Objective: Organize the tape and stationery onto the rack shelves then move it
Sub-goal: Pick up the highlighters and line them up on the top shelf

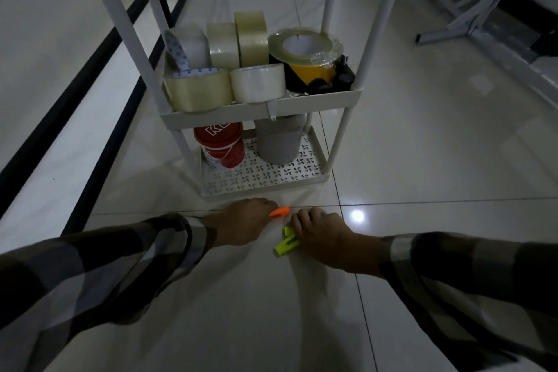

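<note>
Below rack (265,181), hands gripping highlighters (287,241)

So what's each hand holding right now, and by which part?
The left hand grips an orange item by its rear; only the tip shows. The right hand holds a yellow-green item at its upper end, near the floor.

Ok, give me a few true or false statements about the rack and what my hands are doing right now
1. Tape rolls fill the rack's upper shelf. True.
2. The red bucket stands on the floor beside the rack. False: it stands on the lower shelf.
3. The left hand holds an orange item. True.
4. The right hand rests on the upper shelf. False: it is down at the floor, on a yellow-green item.
</note>
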A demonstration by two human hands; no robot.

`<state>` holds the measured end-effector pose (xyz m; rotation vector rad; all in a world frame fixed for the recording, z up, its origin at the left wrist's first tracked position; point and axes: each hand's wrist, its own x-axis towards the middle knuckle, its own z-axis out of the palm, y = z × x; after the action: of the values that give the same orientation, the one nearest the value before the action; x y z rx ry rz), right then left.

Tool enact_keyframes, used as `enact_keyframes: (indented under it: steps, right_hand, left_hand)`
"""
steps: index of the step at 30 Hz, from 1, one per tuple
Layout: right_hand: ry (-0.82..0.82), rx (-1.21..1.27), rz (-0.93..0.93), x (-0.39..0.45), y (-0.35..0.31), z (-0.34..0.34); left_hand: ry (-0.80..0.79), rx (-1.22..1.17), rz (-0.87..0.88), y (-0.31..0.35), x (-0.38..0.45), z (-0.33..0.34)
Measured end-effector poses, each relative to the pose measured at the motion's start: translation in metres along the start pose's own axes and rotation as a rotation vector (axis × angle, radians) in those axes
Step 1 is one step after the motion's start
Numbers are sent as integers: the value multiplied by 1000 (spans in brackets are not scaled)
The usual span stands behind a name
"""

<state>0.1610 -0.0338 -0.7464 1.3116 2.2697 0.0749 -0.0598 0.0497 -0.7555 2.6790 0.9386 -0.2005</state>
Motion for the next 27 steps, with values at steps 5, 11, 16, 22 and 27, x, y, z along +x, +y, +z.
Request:
enact_keyframes:
  steps: [5,11,16,22,27]
  right_hand:
    - [-28,87,-20,4,-8,-16]
    - [-114,244,18,0,1,-29]
    - [-135,288,14,-6,10,-32]
    - [-176,696,93,-10,22,-42]
    - [-273,1304,233,-24,41,-47]
  left_hand:
    - [-3,-317,-144,18,-1,3]
    - [-86,-652,-325,36,2,-10]
    - [-111,-597,-233,45,-3,-13]
    - [-5,-864,-344,54,-2,-9]
    - [9,-859,-263,52,-1,-37]
